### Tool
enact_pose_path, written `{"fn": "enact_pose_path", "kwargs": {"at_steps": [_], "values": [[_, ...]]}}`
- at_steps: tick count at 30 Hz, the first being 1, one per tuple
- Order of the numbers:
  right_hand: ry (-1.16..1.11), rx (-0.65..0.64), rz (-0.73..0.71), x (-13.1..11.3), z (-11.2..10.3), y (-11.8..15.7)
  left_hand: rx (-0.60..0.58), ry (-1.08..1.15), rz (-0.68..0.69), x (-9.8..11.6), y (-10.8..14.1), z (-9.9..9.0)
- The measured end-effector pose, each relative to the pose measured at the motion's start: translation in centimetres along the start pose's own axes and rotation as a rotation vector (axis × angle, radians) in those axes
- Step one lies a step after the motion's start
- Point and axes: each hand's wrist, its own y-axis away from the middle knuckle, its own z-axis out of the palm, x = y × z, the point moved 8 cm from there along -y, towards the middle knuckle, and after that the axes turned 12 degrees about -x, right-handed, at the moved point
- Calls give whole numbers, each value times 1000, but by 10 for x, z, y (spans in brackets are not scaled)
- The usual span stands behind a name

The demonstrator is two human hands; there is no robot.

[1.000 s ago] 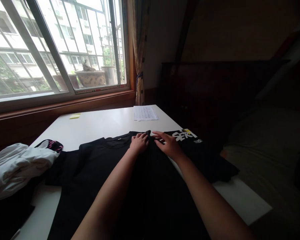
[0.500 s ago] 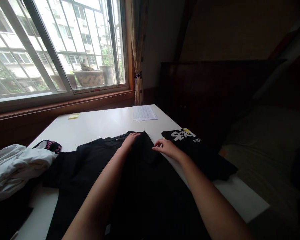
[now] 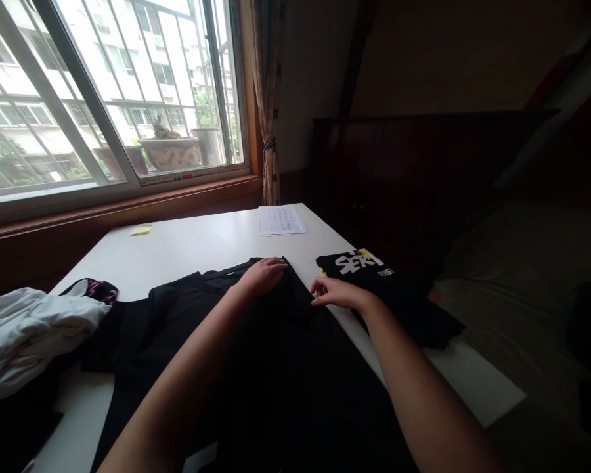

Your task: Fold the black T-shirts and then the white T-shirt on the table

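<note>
Centrally, one black T-shirt (image 3: 177,328), spread out on a white worktop (image 3: 217,244), collar toward the far side, a small pale label (image 3: 230,273) at the neckline, body running toward the near edge of view. Left hand (image 3: 262,277): palm down, fingers extended and unclenched, resting on the T-shirt beside the collar, near the shoulder; forearm lying across the shirt's chest. Right hand (image 3: 335,293): at the shirt's right-hand edge, thumb and forefinger close together beside the sleeve; whether they pinch the fabric one cannot tell. One second black garment (image 3: 404,305), white lettering and a yellow patch on its upper part, lies to the right, beyond the right hand, partly behind that forearm. One heap of white cloth (image 3: 34,328), crumpled, at the left, beside the T-shirt's left sleeve; one black-and-pink piece of fabric (image 3: 103,289) just behind it. Paper (image 3: 282,220), written or printed, at the worktop's far right corner. One yellow slip (image 3: 140,230), near the far left corner. Beyond the worktop: one barred window (image 3: 167,79), with plant pots (image 3: 171,154) outside the glass, and one tied curtain (image 3: 270,118) at its right.
</note>
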Motion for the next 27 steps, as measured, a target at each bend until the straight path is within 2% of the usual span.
{"fn": "enact_pose_path", "kwargs": {"at_steps": [2, 4, 8, 14, 20, 24, 27], "values": [[9, -9, -2, 0, 1, 0, -61, -58, 59, 18, -4, 17], [12, -15, -5, 1, 2, -1, -96, -105, 59, 27, -8, 33], [-9, -40, 7, 1, 3, -1, -116, -175, -48, 18, -15, 49], [27, -104, 30, -8, 5, 4, -120, -235, -223, -7, -24, 48], [49, -77, 97, -8, 3, 8, -89, -250, -358, -20, -30, 47], [32, -71, 112, -6, 2, 8, -88, -255, -373, -23, -30, 47], [7, -91, 96, -5, 3, 7, -107, -263, -323, -21, -25, 43]]}}
